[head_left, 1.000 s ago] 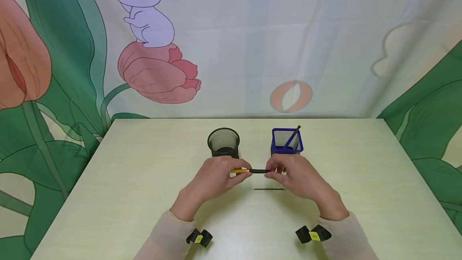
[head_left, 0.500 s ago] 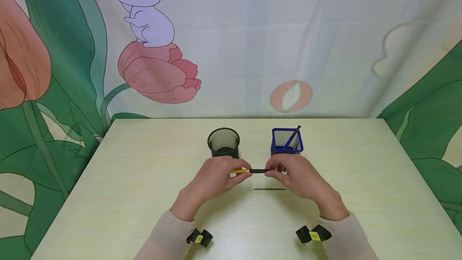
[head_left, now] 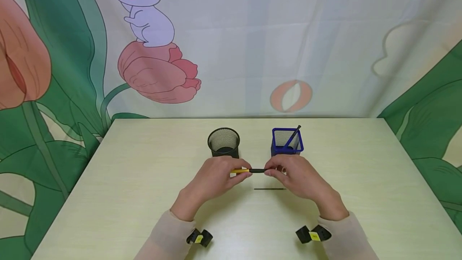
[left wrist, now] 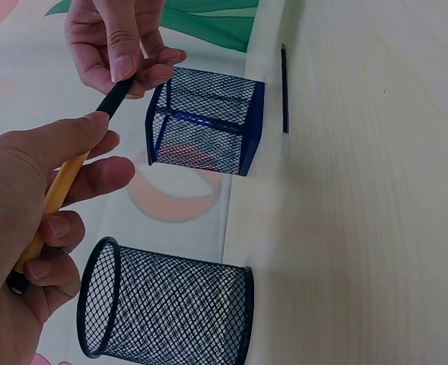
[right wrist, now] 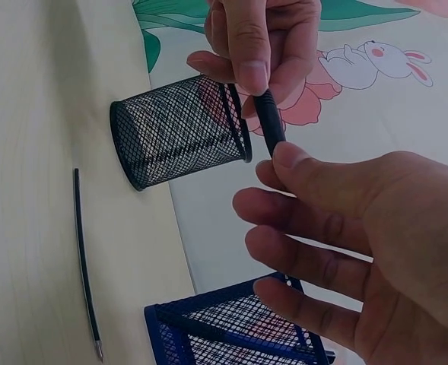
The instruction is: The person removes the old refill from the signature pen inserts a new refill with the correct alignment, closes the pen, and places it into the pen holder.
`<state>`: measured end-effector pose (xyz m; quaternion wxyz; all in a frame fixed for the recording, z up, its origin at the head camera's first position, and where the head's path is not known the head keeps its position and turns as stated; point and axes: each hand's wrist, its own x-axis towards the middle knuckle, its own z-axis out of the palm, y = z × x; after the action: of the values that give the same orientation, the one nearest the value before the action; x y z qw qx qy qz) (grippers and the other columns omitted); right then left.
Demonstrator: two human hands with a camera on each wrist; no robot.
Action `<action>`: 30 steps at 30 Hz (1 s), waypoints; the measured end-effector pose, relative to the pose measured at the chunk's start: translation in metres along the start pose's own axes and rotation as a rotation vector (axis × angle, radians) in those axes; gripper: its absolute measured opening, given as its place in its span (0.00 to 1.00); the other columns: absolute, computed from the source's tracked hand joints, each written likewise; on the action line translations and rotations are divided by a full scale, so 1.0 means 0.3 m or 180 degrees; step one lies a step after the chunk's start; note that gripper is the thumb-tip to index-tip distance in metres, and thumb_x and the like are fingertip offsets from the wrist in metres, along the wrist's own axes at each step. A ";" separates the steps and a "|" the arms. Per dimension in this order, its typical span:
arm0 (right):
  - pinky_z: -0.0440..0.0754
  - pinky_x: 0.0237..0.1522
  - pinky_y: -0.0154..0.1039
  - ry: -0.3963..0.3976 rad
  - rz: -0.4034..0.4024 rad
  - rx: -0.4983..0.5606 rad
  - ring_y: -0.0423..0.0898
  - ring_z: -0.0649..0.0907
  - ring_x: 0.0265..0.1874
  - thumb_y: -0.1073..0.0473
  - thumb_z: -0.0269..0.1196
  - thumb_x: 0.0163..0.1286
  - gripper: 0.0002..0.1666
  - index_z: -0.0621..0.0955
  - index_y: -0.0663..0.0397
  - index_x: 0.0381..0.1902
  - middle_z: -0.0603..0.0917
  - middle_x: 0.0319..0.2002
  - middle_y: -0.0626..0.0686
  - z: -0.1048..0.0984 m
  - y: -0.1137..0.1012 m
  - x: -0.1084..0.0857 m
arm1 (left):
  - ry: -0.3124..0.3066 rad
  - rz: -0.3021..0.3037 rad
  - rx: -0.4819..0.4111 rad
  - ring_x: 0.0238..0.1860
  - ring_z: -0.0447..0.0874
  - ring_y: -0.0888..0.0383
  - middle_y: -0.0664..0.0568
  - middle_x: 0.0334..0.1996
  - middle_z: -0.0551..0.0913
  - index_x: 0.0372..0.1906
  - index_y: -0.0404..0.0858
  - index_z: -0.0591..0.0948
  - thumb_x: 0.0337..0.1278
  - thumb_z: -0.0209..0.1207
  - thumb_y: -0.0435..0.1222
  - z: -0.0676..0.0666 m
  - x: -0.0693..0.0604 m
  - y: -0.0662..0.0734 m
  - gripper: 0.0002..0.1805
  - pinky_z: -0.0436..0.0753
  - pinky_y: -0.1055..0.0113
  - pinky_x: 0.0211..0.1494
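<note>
A ballpoint pen (head_left: 257,170) with a yellow barrel and black front section lies level between both hands, above the table. My left hand (head_left: 218,176) grips its yellow barrel; in the left wrist view the fingers curl round that barrel (left wrist: 67,179). Thumb and forefinger of my right hand (head_left: 299,176) pinch the black end, covering the tip. The other right fingers are spread loosely in the right wrist view. Below the hands, a thin dark pen refill (head_left: 268,189) with a metal tip (right wrist: 99,350) lies on the table.
Behind my left hand stands a round black mesh pen cup (head_left: 223,141). A square blue mesh pen holder (head_left: 276,141) behind my right hand has a dark pen (head_left: 293,135) leaning in it. The pale table (head_left: 144,147) ends at a printed curtain (head_left: 231,51).
My right fingertips have shifted very slightly left along the black end of the pen. My left hand and the things on the table stay in place.
</note>
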<state>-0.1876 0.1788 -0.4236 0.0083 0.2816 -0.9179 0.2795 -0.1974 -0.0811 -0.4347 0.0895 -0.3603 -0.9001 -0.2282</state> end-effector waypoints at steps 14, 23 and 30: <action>0.78 0.37 0.35 -0.0085 0.0033 0.0096 0.33 0.78 0.30 0.56 0.63 0.77 0.06 0.87 0.43 0.42 0.84 0.32 0.36 0.004 0.012 0.002 | 0.0043 0.0021 0.0027 0.31 0.86 0.62 0.63 0.32 0.89 0.45 0.53 0.90 0.68 0.67 0.48 0.003 0.004 -0.001 0.08 0.76 0.71 0.32; 0.74 0.33 0.34 -0.0185 0.0087 0.0172 0.35 0.74 0.26 0.57 0.61 0.79 0.07 0.86 0.45 0.42 0.84 0.32 0.39 0.004 0.012 0.000 | 0.0087 0.0053 0.0075 0.30 0.80 0.69 0.64 0.32 0.88 0.45 0.54 0.89 0.67 0.67 0.48 0.006 0.003 0.001 0.07 0.75 0.73 0.31; 0.78 0.36 0.35 -0.0243 0.0189 0.0261 0.36 0.78 0.30 0.53 0.61 0.79 0.08 0.86 0.44 0.45 0.87 0.35 0.42 0.003 0.014 -0.001 | 0.0046 0.0025 0.0027 0.31 0.85 0.63 0.63 0.33 0.89 0.45 0.53 0.89 0.68 0.66 0.48 0.003 0.002 0.000 0.07 0.77 0.72 0.32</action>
<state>-0.1893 0.1813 -0.4264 -0.0466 0.2648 -0.9132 0.3061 -0.1978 -0.0804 -0.4353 0.0985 -0.3618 -0.8989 -0.2266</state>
